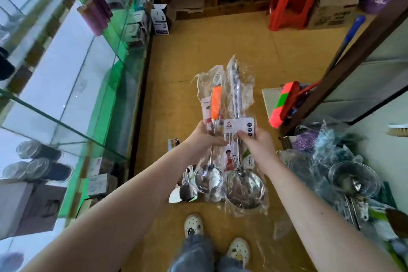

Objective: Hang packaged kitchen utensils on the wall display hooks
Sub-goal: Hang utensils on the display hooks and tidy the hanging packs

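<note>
While both hands are held out over the floor, they carry two packaged ladles side by side, with the handles pointing away from the person and the bowls hanging back toward the feet. The left hand has its fingers curled round the shaft of the orange-handled ladle. The right hand pinches the label card of the larger steel ladle, thumb on top. The two clear sleeves overlap between the hands. No wall hooks are in view, so hanging has not begun.

The main risk, as I judge it, is the slippery film. The right hand holds card and plastic rather than metal, so the heavy bowl could slide or swing the pack out of the pinch. The overlapping sleeves may also snag when one is lifted away. Below the left hand, more packaged utensils lie on the floor, easy to step on. Right of the right hand are a heap of wrapped goods and a bright brush. Left of the left hand stands a glass cabinet, which a swinging bowl could strike.
</note>
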A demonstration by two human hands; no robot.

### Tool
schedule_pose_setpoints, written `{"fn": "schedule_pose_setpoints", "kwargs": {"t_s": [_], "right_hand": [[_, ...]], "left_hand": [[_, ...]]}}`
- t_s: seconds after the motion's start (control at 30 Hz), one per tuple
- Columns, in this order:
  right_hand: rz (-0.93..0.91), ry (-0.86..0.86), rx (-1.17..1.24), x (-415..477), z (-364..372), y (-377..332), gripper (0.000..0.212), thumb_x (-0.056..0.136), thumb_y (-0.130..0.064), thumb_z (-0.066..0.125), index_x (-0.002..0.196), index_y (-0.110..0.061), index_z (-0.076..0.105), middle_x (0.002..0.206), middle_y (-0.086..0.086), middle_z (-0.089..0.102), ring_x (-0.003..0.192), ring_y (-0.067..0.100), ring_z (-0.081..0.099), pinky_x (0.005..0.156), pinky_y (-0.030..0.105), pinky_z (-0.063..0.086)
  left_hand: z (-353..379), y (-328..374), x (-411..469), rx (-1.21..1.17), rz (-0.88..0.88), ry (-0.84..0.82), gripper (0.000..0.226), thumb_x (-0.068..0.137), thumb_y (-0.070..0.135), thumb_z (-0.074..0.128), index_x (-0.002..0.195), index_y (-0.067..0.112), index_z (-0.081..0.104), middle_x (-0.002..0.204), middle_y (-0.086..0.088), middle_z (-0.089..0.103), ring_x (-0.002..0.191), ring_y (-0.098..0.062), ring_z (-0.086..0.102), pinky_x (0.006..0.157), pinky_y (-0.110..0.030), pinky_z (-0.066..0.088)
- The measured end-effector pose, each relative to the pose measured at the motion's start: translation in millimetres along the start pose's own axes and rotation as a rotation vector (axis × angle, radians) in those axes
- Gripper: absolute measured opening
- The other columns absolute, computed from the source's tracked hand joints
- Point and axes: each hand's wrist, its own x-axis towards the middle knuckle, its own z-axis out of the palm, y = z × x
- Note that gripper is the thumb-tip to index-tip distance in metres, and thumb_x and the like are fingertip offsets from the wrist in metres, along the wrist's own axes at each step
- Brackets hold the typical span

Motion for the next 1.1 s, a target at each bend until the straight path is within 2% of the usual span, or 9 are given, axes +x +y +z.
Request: {"fn": "schedule_pose_setpoints", "kwargs": {"t_s": [0.1,0.17,0.2,0.3,0.47,0.67,0.8,0.93,1.1], "right_hand": [[0.030,-0.013,0.003,22.2,7.2,12.1,0.040,0.091,-0.029,0.060,0.124,-0.008,0.051,0.088,-0.006,0.057,0.098,0.023,0.057,0.092,0.035,0.044],[0.068,-0.015,0.015,40.4,14.1,27.3,0.050,0.090,-0.032,0.061,0.130,-0.006,0.047,0.084,-0.009,0.053,0.099,0.023,0.056,0.096,0.035,0.041],[0.094,-0.007,0.019,51.4,18.6,38.1,0.054,0.089,-0.034,0.062,0.132,-0.005,0.045,0.087,-0.007,0.056,0.102,0.024,0.057,0.097,0.035,0.040],[0.153,0.018,0.018,79.4,33.9,71.8,0.071,0.087,-0.039,0.063,0.142,-0.004,0.035,0.129,0.007,0.055,0.121,0.024,0.050,0.102,0.036,0.034],[0.209,0.076,-0.036,131.0,65.9,160.0,0.074,0.088,-0.038,0.062,0.146,-0.006,0.029,0.149,0.008,0.037,0.133,0.026,0.039,0.108,0.039,0.031],[0.269,0.072,-0.067,189.6,106.6,286.3,0.073,0.083,-0.045,0.065,0.141,-0.008,0.039,0.143,0.007,0.045,0.130,0.028,0.044,0.108,0.045,0.036],[0.287,0.036,-0.108,228.8,128.9,363.5,0.075,0.085,-0.043,0.063,0.144,-0.007,0.033,0.145,0.009,0.042,0.131,0.027,0.043,0.106,0.044,0.035],[0.250,0.029,-0.144,260.6,139.3,422.8,0.074,0.089,-0.038,0.061,0.147,-0.006,0.026,0.151,0.011,0.033,0.136,0.028,0.035,0.109,0.043,0.031],[0.202,0.054,-0.129,288.3,150.0,466.7,0.069,0.088,-0.038,0.062,0.143,-0.006,0.034,0.146,0.011,0.041,0.132,0.028,0.041,0.106,0.042,0.035]], "left_hand": [[-17.8,-14.1,21.2,-0.021,-0.091,-0.008,0.061,0.075,-0.018,0.065,0.127,0.007,0.045,0.115,-0.013,0.064,0.103,-0.024,0.065,0.092,-0.037,0.051],[-29.7,-30.1,38.5,-0.045,-0.127,0.026,0.060,0.075,-0.018,0.065,0.126,0.008,0.046,0.109,-0.009,0.066,0.098,-0.021,0.065,0.088,-0.035,0.050],[-36.2,-41.1,48.6,-0.048,-0.140,0.047,0.061,0.075,-0.017,0.065,0.127,0.009,0.046,0.108,-0.008,0.066,0.097,-0.021,0.065,0.086,-0.035,0.050],[-56.8,-80.6,80.4,-0.047,-0.167,0.126,0.068,0.075,-0.014,0.068,0.133,0.012,0.043,0.110,-0.009,0.066,0.097,-0.026,0.065,0.082,-0.040,0.050],[-84.5,-169.9,137.2,-0.020,-0.231,0.166,0.071,0.072,-0.015,0.070,0.130,0.015,0.041,0.112,-0.013,0.063,0.091,-0.025,0.065,0.059,-0.028,0.051],[-96.9,-295.4,214.2,0.034,-0.232,0.227,0.055,0.079,-0.015,0.061,0.122,0.015,0.045,0.112,-0.004,0.060,0.100,-0.028,0.064,0.081,-0.041,0.056],[-92.8,-366.4,267.5,0.056,-0.197,0.225,0.067,0.079,-0.015,0.061,0.136,0.014,0.043,0.125,-0.007,0.059,0.105,-0.028,0.063,0.069,-0.029,0.056],[-88.4,-415.4,314.6,0.103,-0.141,0.191,0.060,0.079,-0.015,0.063,0.130,0.014,0.048,0.113,-0.001,0.062,0.088,-0.016,0.063,0.066,-0.025,0.057],[-87.5,-455.5,354.1,0.141,-0.123,0.211,0.060,0.078,-0.019,0.060,0.127,0.015,0.049,0.094,0.007,0.063,0.080,-0.014,0.065,0.075,-0.038,0.058]]}}
